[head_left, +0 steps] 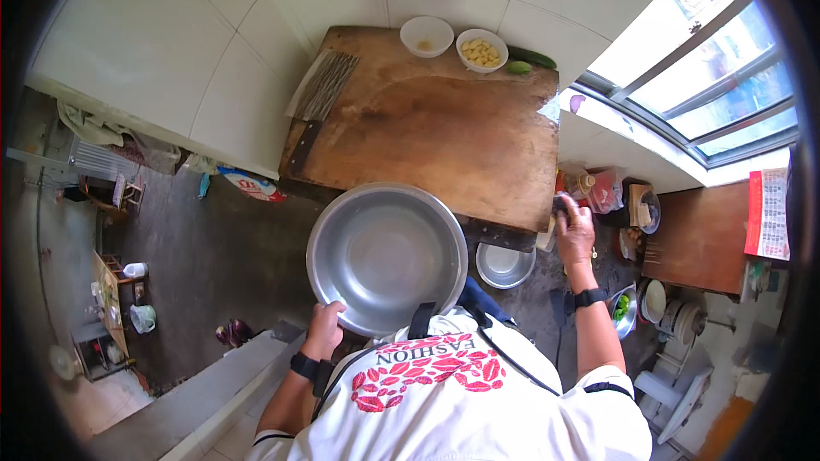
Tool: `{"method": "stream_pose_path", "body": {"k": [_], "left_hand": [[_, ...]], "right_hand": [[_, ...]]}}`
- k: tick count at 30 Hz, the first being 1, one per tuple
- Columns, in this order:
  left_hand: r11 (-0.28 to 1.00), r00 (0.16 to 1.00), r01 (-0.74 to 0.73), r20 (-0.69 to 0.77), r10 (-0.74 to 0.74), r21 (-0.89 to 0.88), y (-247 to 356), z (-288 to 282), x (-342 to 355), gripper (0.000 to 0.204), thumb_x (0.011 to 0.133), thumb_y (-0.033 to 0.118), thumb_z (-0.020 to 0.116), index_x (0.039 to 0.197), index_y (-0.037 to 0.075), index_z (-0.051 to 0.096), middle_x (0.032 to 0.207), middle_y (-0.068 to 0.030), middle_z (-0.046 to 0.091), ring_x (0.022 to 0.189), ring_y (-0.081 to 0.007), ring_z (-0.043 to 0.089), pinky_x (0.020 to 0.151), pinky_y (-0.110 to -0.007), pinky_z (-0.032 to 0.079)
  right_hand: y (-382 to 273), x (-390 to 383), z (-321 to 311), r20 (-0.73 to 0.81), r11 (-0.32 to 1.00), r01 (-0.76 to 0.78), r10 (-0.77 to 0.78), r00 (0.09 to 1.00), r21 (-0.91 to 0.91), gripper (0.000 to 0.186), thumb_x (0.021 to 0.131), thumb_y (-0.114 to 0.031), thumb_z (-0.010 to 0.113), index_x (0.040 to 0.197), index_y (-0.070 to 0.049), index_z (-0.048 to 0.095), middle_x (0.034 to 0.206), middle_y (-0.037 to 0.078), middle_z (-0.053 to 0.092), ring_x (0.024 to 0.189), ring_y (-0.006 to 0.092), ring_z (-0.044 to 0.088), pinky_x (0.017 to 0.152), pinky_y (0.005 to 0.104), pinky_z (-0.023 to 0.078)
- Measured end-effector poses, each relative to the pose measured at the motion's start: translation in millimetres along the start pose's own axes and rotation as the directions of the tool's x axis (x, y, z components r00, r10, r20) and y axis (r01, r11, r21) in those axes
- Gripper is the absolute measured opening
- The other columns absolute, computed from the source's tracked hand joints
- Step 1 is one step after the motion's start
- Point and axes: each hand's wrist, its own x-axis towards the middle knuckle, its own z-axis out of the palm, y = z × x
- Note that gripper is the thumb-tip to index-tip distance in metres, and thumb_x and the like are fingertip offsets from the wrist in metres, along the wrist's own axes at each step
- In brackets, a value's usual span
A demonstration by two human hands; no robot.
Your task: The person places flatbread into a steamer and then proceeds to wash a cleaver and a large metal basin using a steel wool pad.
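A large silver metal basin [389,248] is in front of my body, against the near edge of the wooden cutting board [444,137]. My left hand [325,324] is closed on the basin's near left rim, thumb over the edge. Nothing lies inside the basin. My right hand [576,230] reaches out past the board's near right corner, fingers curled round a small dark thing [561,204] whose kind I cannot make out. On the board's left side lies a wide-bladed cleaver [325,90] with a dark handle.
Along the board's far edge stand a white bowl [427,37], a bowl of pale yellow pieces [481,51] and a dark green cucumber [531,56]. A smaller metal basin [506,265] sits lower, right of the large one. Bags and jars [605,190] crowd beyond my right hand.
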Motion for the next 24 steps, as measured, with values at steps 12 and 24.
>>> {"method": "stream_pose_path", "body": {"k": [12,24], "left_hand": [[0.998,0.998,-0.024,0.06,0.021,0.051,3,-4,11,0.025,0.063,-0.002,0.052,0.086,-0.009,0.056,0.08,-0.0109,0.059,0.074,-0.0218,0.056,0.07,-0.033,0.044],[0.994,0.996,-0.049,0.083,0.041,0.1,18,-9,14,0.023,0.061,-0.004,0.051,0.084,-0.007,0.056,0.078,-0.0098,0.057,0.073,-0.0224,0.055,0.071,-0.034,0.043]], "right_hand": [[-124,-38,38,0.105,0.789,0.163,-0.275,0.956,0.592,0.045,0.076,-0.011,0.061,0.118,-0.005,0.045,0.1,0.016,0.053,0.092,0.0288,0.054,0.079,0.0332,0.043],[-158,-56,29,0.364,0.786,0.278,-0.528,0.767,0.553,0.046,0.077,-0.016,0.06,0.119,-0.01,0.045,0.095,0.014,0.051,0.087,0.0304,0.053,0.074,0.0375,0.046]]}}
